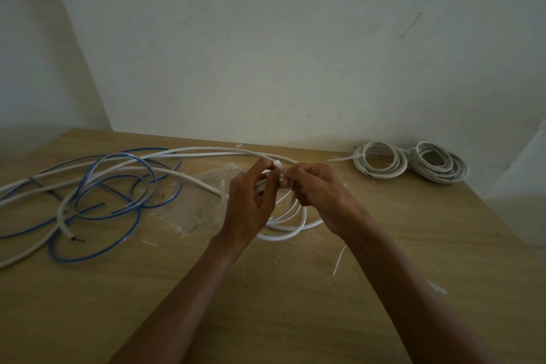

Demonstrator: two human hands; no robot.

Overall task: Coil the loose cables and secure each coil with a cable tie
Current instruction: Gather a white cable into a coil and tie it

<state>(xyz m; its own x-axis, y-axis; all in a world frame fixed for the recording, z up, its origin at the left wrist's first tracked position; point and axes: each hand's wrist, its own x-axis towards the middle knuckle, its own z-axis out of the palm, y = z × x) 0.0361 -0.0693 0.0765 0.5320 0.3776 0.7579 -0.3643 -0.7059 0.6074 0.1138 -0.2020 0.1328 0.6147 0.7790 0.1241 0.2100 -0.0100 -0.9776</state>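
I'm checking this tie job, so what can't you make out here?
Head view:
- cable tie on the white coil: left hand and right hand hide whether it's locked.
- loose cables: ends cut off by left edge.
- tied coils: turns too small to count.

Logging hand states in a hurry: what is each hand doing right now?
Left hand: closed, gripping the white cable coil.
Right hand: closed, pinching the same coil beside the cable tie.

Wooden table with loose cables and two tied coils
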